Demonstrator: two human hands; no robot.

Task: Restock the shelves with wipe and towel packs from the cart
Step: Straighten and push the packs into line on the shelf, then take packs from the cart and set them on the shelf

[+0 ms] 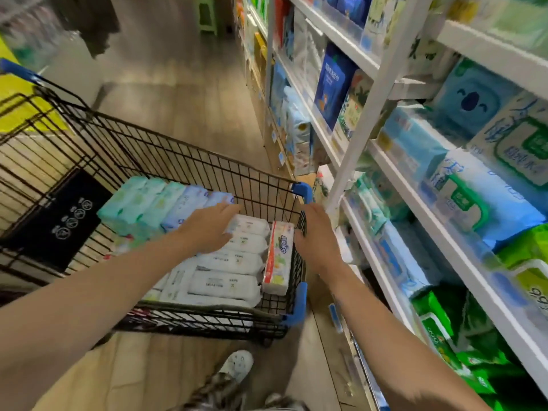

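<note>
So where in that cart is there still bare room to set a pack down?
Bare wire floor at the cart's left side, between the black panel and the mint-green packs. The right side is crowded: white packs under the left hand, a red-and-white pack upright at the right edge.

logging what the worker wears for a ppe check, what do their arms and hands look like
No gloves on the left hand or right hand; no ring, watch or bracelet shows. The left forearm and right forearm are bare, no sleeve in view. Blur hides any small marks.
</note>
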